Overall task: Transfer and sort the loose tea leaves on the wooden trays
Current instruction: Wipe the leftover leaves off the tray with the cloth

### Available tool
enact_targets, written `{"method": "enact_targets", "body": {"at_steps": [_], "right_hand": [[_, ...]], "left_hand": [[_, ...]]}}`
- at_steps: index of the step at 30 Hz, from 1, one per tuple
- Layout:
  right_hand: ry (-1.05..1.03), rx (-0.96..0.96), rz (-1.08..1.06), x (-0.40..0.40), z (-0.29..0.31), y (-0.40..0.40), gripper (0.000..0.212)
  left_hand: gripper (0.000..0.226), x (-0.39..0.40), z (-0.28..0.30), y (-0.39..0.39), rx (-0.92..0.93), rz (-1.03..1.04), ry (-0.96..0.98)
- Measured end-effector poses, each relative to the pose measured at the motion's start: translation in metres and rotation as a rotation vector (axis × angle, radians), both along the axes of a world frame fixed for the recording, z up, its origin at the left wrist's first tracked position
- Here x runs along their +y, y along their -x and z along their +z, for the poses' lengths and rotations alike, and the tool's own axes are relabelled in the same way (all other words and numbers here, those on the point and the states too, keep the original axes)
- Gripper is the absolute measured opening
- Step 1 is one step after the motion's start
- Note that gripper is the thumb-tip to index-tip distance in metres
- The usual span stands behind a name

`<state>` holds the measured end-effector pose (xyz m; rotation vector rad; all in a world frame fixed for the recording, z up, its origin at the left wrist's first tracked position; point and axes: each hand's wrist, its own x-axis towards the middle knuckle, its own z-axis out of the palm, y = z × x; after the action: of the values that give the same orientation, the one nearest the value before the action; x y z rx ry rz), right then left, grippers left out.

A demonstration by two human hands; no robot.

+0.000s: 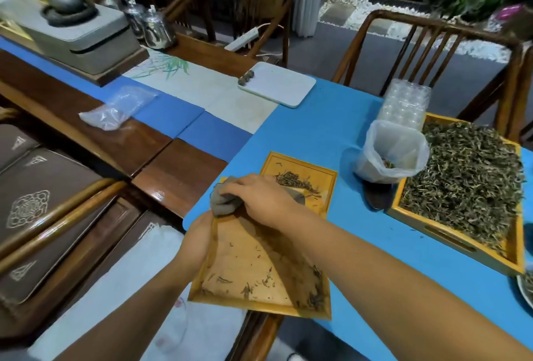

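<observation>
A blue-covered counter (317, 118) among dark wooden chairs is carrying the work. At its near edge the left hand (196, 242) is gripping the side of a nearly emptied flat wooden tray (253, 262), while the right hand (259, 196) is clamped on a crumpled grey cloth (223, 200) at its far end. Beyond, a small square wooden tray (300, 167) is holding a little pile of loose tea leaves (294, 180), and the large wooden tray (450, 233) farther right is sitting heaped, so most sorting is looking undone.

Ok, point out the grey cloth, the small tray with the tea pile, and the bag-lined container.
grey cloth (223, 203): head view, bunched middle.
small tray (300, 162): head view, bare far floor.
bag-lined container (372, 167): head view, left wall.
</observation>
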<state>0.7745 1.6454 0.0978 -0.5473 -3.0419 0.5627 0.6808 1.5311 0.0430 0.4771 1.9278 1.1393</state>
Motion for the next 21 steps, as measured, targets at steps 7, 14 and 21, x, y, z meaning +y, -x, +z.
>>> {"method": "enact_targets", "body": {"at_steps": [7, 14, 21], "right_hand": [[-0.047, -0.067, 0.089, 0.0, -0.016, 0.007, 0.049], [-0.073, -0.106, 0.105, 0.01, -0.026, -0.006, 0.049], [-0.091, -0.121, 0.072, 0.026, -0.035, -0.032, 0.053]], "left_hand": [[0.027, -0.019, -0.004, 0.019, 0.035, 0.019, -0.019], [0.019, -0.032, 0.003, 0.025, -0.261, 0.177, -0.088], [0.04, -0.037, 0.003, 0.033, -0.159, 0.183, -0.023]]}}
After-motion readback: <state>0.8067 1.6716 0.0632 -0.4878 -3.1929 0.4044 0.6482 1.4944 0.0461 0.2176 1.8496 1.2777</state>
